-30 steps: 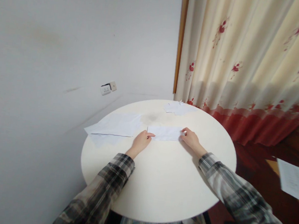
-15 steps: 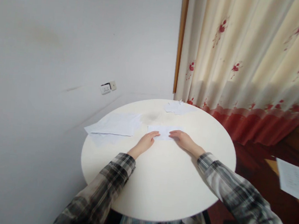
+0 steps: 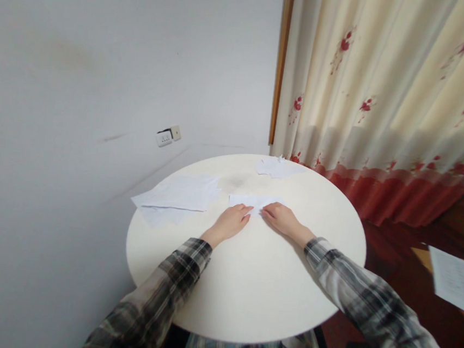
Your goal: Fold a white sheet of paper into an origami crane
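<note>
A small white rectangle of paper [image 3: 246, 199] lies flat on the round white table [image 3: 254, 285], partly covered by both my hands. My left hand [image 3: 232, 220] rests on its near left part, fingers stretched toward the middle and thumb a little apart. From the right, my right hand [image 3: 281, 217] has its fingers curled and pinched at the paper's near edge. The fingertips of the two hands are close together, with a narrow strip of paper between them. Whether the paper is folded in layers is too small to tell.
Larger white sheets [image 3: 181, 192] lie overlapping at the table's left. Torn-looking paper pieces [image 3: 277, 167] sit at the far edge. A wall with a socket [image 3: 164, 138] stands left, a floral curtain [image 3: 371, 89] behind. Written sheets [image 3: 457, 280] lie on a wooden surface at right.
My left hand has slid slightly right along the paper. The right hand's fingers have curled in more, and the gap between the hands has narrowed.
</note>
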`<state>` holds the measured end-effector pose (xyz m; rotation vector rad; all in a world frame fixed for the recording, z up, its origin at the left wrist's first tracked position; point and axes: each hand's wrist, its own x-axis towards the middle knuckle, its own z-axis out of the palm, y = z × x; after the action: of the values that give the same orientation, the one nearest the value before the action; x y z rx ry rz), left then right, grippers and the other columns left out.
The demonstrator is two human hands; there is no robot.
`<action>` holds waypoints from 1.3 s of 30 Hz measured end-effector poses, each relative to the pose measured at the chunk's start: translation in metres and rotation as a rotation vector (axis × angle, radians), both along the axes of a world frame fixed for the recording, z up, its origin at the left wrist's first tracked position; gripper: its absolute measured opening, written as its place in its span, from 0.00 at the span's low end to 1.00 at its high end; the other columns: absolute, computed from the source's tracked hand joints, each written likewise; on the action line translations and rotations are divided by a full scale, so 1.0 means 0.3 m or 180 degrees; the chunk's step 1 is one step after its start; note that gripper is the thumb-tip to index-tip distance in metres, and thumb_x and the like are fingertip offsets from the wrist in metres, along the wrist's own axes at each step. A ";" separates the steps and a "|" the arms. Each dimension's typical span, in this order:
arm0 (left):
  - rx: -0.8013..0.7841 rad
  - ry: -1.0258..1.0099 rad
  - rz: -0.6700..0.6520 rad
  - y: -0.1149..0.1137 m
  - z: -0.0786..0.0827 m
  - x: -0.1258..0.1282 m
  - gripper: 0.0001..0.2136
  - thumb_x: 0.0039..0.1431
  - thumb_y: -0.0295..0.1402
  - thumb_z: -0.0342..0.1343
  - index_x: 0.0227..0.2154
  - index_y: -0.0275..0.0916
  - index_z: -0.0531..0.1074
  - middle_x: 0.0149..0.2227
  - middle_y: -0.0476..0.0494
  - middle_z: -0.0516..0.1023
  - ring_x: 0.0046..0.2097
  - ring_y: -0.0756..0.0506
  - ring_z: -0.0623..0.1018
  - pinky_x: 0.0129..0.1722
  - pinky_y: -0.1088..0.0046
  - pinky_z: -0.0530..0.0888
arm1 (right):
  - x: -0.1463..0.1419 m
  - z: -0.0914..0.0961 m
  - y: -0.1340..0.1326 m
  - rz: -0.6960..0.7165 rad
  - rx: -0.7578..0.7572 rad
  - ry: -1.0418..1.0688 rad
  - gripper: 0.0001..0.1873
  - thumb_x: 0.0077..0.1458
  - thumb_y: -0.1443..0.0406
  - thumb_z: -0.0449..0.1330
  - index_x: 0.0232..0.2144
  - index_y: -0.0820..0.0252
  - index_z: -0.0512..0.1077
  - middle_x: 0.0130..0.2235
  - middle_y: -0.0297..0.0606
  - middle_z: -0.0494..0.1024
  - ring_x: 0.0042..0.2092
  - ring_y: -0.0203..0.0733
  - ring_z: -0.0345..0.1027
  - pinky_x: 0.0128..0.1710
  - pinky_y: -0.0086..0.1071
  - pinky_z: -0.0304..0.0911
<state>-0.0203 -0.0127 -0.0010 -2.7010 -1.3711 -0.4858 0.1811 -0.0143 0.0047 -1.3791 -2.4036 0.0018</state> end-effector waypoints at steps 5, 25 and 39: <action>0.0269 0.0284 0.0646 -0.024 0.111 0.069 0.15 0.62 0.34 0.39 0.37 0.34 0.70 0.37 0.39 0.72 0.41 0.44 0.73 0.40 0.68 0.69 | -0.087 0.091 -0.018 -0.0422 0.0097 -0.0373 0.14 0.59 0.65 0.45 0.34 0.63 0.70 0.36 0.43 0.75 0.40 0.40 0.66 0.39 0.28 0.56; -0.0144 -0.0218 0.0489 0.016 0.125 0.116 0.17 0.56 0.21 0.38 0.48 0.26 0.63 0.50 0.31 0.68 0.53 0.45 0.67 0.53 0.69 0.62 | -0.168 0.105 0.034 -0.0170 0.0187 0.0164 0.16 0.57 0.71 0.45 0.47 0.68 0.63 0.48 0.48 0.68 0.49 0.40 0.60 0.49 0.32 0.55; -0.0391 0.0217 0.1070 0.011 0.109 0.074 0.25 0.60 0.37 0.36 0.56 0.25 0.53 0.60 0.31 0.53 0.62 0.42 0.52 0.58 0.65 0.52 | -0.142 0.085 0.033 -0.0155 0.0124 0.0115 0.20 0.55 0.73 0.44 0.50 0.69 0.61 0.51 0.48 0.68 0.53 0.39 0.60 0.54 0.32 0.52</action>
<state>0.0020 -0.0094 0.0318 -2.4698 -1.8403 -0.2858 0.1386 -0.0045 0.0303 -1.4077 -2.3278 -0.0325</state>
